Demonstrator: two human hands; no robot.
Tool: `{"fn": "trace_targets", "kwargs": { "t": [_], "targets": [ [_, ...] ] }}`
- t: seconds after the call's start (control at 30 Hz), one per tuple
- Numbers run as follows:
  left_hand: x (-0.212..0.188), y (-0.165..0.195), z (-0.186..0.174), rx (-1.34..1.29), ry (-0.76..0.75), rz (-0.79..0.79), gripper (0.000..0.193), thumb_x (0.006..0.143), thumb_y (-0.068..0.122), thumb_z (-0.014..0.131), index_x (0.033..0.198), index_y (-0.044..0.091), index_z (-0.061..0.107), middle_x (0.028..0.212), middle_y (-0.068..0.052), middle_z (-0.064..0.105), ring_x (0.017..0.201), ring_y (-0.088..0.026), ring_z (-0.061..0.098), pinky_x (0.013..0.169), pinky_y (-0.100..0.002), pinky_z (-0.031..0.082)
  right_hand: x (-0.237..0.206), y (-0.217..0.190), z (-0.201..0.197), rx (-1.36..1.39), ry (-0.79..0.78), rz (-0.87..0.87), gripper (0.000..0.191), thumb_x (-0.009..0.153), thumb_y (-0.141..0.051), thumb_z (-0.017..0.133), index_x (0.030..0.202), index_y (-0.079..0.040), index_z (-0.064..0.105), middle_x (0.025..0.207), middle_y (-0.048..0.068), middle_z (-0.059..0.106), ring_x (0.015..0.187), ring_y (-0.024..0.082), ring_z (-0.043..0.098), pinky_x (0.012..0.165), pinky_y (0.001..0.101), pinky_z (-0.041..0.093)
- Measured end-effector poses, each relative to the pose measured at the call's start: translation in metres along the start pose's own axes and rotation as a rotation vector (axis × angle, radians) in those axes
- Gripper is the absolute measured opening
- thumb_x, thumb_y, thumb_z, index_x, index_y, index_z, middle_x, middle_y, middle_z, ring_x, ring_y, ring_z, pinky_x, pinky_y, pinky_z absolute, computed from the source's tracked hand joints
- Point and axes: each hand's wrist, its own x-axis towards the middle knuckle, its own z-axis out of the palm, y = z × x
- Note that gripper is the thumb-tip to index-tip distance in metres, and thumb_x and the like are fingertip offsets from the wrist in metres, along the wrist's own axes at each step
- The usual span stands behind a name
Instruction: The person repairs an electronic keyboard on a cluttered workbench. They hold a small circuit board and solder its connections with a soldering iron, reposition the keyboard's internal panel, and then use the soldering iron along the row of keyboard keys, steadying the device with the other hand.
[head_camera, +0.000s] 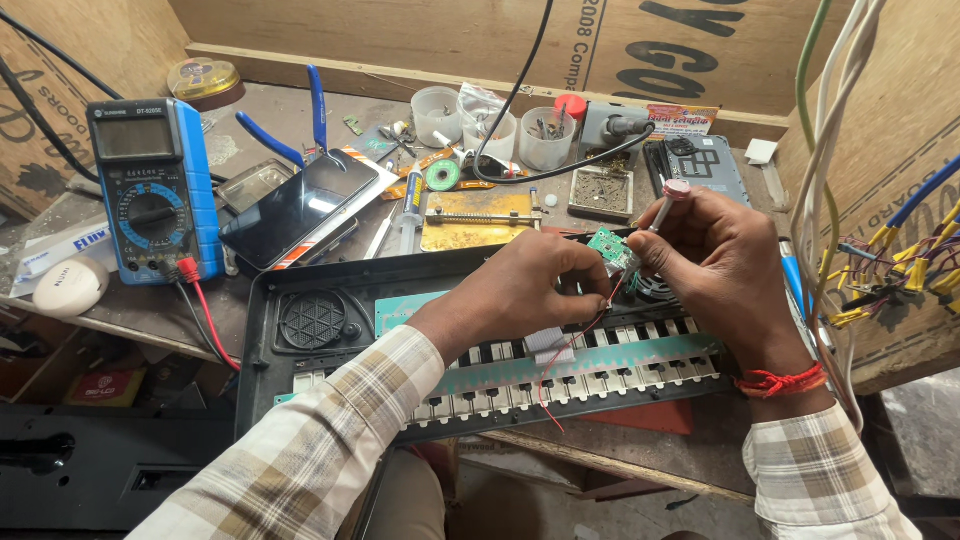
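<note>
Sitting across the workbench (120, 330), opened keyboard chassis (300, 300) looks rigid, bulky, stays put. Left hand (520, 290) pinches small green circuit board (612, 248) by its edge, fingers closed on it, just above the keys. Right hand (715, 255) grips thin tool (668, 205) pencil-style, fingers closed, tip at the board. Board judged light, stiff, fragile; hold edges only. Thin red wire (575, 340) trails down, soft, likely snags easily.
</note>
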Motion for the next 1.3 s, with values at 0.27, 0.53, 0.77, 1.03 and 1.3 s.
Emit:
{"fn": "trace_targets", "kwargs": {
  "t": [0.27, 0.53, 0.77, 1.03, 1.3],
  "targets": [
    [0.01, -0.009, 0.009, 0.092, 0.044, 0.085, 0.012, 0.081, 0.012, 0.076, 0.091, 0.005, 0.077, 0.088, -0.013, 0.076, 0.086, -0.029, 0.074, 0.079, -0.039, 0.058, 0.001, 0.002, 0.0, 0.015, 0.014, -0.004, 0.012, 0.093, -0.002, 0.076, 0.103, 0.001, 0.069, 0.09, 0.004, 0.073, 0.083, 0.007, 0.069, 0.072, 0.023, 0.058],
    [0.011, -0.005, 0.015, 0.164, 0.038, -0.007, 0.015, 0.079, 0.014, 0.076, 0.092, 0.007, 0.079, 0.089, -0.013, 0.076, 0.085, -0.028, 0.074, 0.081, -0.039, 0.058, 0.0, 0.003, 0.0, 0.019, 0.014, -0.001, 0.012, 0.094, -0.002, 0.076, 0.103, 0.002, 0.069, 0.091, 0.005, 0.074, 0.084, 0.007, 0.069, 0.074, 0.023, 0.057],
    [0.009, 0.002, 0.019, 0.264, 0.088, 0.014, 0.015, 0.072, 0.016, 0.079, 0.086, 0.009, 0.079, 0.085, -0.011, 0.074, 0.086, -0.031, 0.071, 0.081, -0.043, 0.056, 0.0, 0.002, 0.0, 0.042, 0.013, -0.002, 0.012, 0.094, -0.002, 0.076, 0.103, 0.002, 0.069, 0.092, 0.004, 0.073, 0.084, 0.007, 0.068, 0.074, 0.023, 0.058],
    [0.009, 0.003, 0.019, 0.294, 0.104, 0.009, 0.012, 0.072, 0.018, 0.08, 0.082, 0.011, 0.079, 0.082, -0.009, 0.074, 0.086, -0.03, 0.071, 0.081, -0.043, 0.055, 0.0, -0.001, -0.001, 0.025, -0.002, -0.01, 0.012, 0.093, -0.002, 0.075, 0.102, 0.001, 0.069, 0.092, 0.004, 0.074, 0.086, 0.007, 0.07, 0.076, 0.0234, 0.059],
    [0.011, 0.007, 0.018, 0.279, 0.063, -0.074, 0.013, 0.072, 0.018, 0.079, 0.084, 0.013, 0.08, 0.082, -0.01, 0.073, 0.082, -0.029, 0.072, 0.078, -0.043, 0.057, 0.0, -0.002, -0.001, 0.021, -0.001, -0.002, 0.012, 0.094, -0.003, 0.076, 0.103, 0.001, 0.069, 0.091, 0.005, 0.074, 0.085, 0.008, 0.07, 0.076, 0.0237, 0.059]
  ]
}}
